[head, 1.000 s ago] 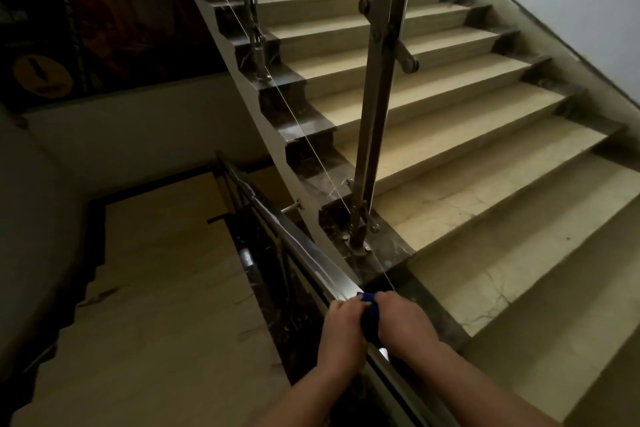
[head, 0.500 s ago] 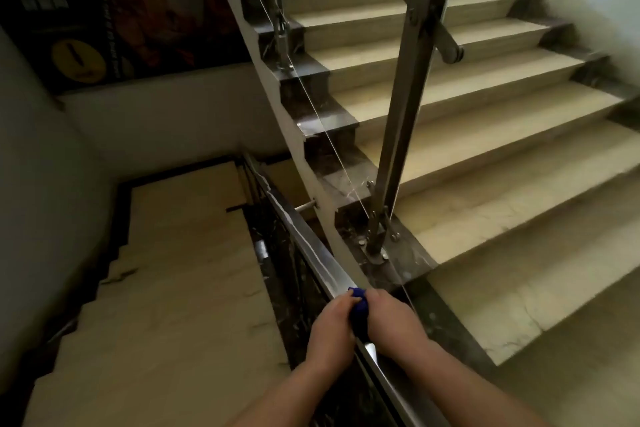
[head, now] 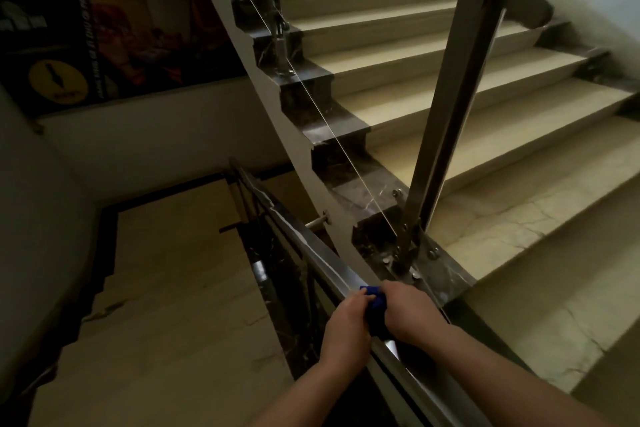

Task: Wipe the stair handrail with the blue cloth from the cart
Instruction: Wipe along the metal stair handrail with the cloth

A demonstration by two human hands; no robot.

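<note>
Your left hand (head: 346, 326) and right hand (head: 407, 310) clamp the blue cloth (head: 375, 305) (soft, bunching easily) around the handrail (head: 322, 260), likely slippery steel.

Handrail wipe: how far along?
Done: the blue cloth is already off the cart and on the handrail; no cart in view. In hand: left hand and right hand clamp the cloth around the rail from either side. Left: the long stretch of rail running down toward the lower landing. Whether the section nearer the body is clean can't be told.
</note>
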